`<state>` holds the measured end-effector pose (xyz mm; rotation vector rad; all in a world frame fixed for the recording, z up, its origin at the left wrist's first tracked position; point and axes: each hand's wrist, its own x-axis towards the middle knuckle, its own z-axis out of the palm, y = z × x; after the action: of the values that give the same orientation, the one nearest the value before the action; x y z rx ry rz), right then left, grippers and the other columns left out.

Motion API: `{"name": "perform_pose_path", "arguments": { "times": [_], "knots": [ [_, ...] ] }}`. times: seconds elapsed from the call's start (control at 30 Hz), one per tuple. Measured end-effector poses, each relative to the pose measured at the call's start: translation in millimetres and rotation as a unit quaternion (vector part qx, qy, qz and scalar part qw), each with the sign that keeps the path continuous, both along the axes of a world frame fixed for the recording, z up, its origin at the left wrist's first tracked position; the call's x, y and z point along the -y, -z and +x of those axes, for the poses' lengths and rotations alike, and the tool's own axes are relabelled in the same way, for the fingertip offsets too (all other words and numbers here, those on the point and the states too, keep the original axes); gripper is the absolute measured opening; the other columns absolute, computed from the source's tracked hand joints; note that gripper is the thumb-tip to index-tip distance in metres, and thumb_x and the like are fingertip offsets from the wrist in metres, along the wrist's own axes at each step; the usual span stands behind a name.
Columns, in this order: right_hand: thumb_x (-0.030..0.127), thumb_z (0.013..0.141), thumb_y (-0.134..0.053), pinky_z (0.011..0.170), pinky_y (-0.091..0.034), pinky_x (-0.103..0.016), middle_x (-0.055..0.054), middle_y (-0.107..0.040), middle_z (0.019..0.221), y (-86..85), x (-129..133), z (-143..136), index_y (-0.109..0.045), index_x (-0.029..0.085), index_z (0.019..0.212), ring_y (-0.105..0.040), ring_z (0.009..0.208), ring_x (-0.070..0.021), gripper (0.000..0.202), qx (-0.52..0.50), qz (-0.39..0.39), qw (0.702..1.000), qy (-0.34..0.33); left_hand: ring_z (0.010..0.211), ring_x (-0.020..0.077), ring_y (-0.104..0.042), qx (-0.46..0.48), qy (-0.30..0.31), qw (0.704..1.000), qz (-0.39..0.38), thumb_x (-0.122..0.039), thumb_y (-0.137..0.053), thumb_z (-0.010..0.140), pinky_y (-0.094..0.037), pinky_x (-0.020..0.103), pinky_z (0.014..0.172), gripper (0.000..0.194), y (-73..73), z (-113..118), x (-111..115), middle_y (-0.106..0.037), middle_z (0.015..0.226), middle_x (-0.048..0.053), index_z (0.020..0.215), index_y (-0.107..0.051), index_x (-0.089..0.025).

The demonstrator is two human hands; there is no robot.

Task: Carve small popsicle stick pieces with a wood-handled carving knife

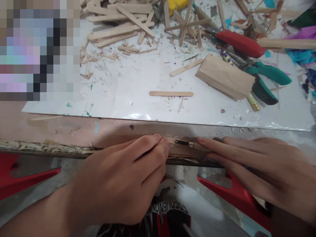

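Observation:
My left hand (pixel 125 177) is closed at the table's front edge, its fingertips pinching the left end of a thin wooden stick (pixel 171 140). Just right of those fingertips, a small dark blade-like tool tip with a metal collar (pixel 184 143) lies against the stick. My right hand (pixel 256 164) is closed around the tool's light handle (pixel 198 146), which is mostly hidden by the fingers. Beyond both hands, one craft stick (pixel 171 93) lies flat on the white board (pixel 118 95). Another stick with a small dark mark (pixel 185 67) lies behind it, beside a brown folded block (pixel 224 77).
Craft sticks (pixel 123 19) are piled at the back left. Red-handled (pixel 240 42) and green-handled tools (pixel 274 72) lie at the back right, near a joined stick piece (pixel 186 26). Wood shavings (pixel 49 146) line the front edge. Red chair-like parts (pixel 29 181) show below.

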<state>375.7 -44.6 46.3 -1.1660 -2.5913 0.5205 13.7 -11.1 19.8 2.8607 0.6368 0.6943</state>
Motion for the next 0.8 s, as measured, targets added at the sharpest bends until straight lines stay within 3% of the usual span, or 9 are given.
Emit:
{"name": "perform_pose_path", "arguments": {
  "times": [0.1, 0.3, 0.5, 0.63, 0.8],
  "knots": [
    [0.028, 0.138, -0.056, 0.063, -0.062, -0.027, -0.002, -0.098, 0.117, 0.5, 1.3, 1.6, -0.071, 0.032, 0.181, -0.094, 0.084, -0.0143, 0.045, -0.004, 0.011, 1.0, 0.002, 0.13, 0.025, -0.091, 0.004, -0.004, 1.0, -0.001, -0.009, -0.049, 0.136, -0.076, 0.035, 0.119, 0.045, 0.6, 0.4, 0.4, -0.1, 0.141, 0.009, 0.138, -0.095, -0.005],
    [0.021, 0.135, -0.061, 0.064, -0.059, -0.024, -0.006, -0.097, 0.113, 6.4, 3.2, 2.7, -0.075, 0.023, 0.173, -0.089, 0.076, -0.0125, 0.04, -0.005, 0.025, 1.0, 0.009, 0.128, 0.0268, -0.089, 0.015, -0.011, 1.0, 0.017, -0.006, -0.051, 0.135, -0.074, 0.038, 0.116, 0.04, 4.2, 1.4, 2.0, -0.099, 0.141, 0.009, 0.139, -0.091, -0.003],
    [0.016, 0.131, -0.067, 0.062, -0.053, -0.031, -0.001, -0.093, 0.107, 21.3, 12.1, 1.8, -0.07, 0.026, 0.18, -0.082, 0.07, -0.0147, 0.05, -0.005, 0.042, 0.999, 0.025, 0.129, 0.026, -0.091, 0.005, -0.014, 1.0, 0.022, -0.001, -0.056, 0.129, -0.077, 0.039, 0.115, 0.034, 6.2, -0.9, 4.6, -0.098, 0.142, 0.009, 0.142, -0.088, -0.004],
    [0.013, 0.131, -0.067, 0.059, -0.044, -0.03, 0.005, -0.075, 0.091, 24.9, 13.9, 0.6, -0.067, 0.022, 0.183, -0.069, 0.062, -0.0113, 0.052, 0.007, 0.07, 0.997, 0.019, 0.128, 0.0275, -0.092, 0.002, -0.008, 0.999, 0.035, -0.001, -0.056, 0.13, -0.078, 0.043, 0.119, 0.032, 6.8, 0.3, 2.0, -0.098, 0.141, 0.011, 0.142, -0.086, -0.004],
    [0.015, 0.131, -0.067, 0.063, -0.049, -0.029, 0.0, -0.089, 0.104, 19.7, 11.7, 1.8, -0.071, 0.026, 0.178, -0.079, 0.07, -0.013, 0.048, -0.019, 0.044, 0.998, 0.028, 0.126, 0.0279, -0.092, 0.005, -0.006, 0.999, 0.035, 0.001, -0.059, 0.129, -0.077, 0.043, 0.118, 0.031, 10.8, -1.0, 2.0, -0.098, 0.138, 0.008, 0.144, -0.085, -0.004]
  ]
}}
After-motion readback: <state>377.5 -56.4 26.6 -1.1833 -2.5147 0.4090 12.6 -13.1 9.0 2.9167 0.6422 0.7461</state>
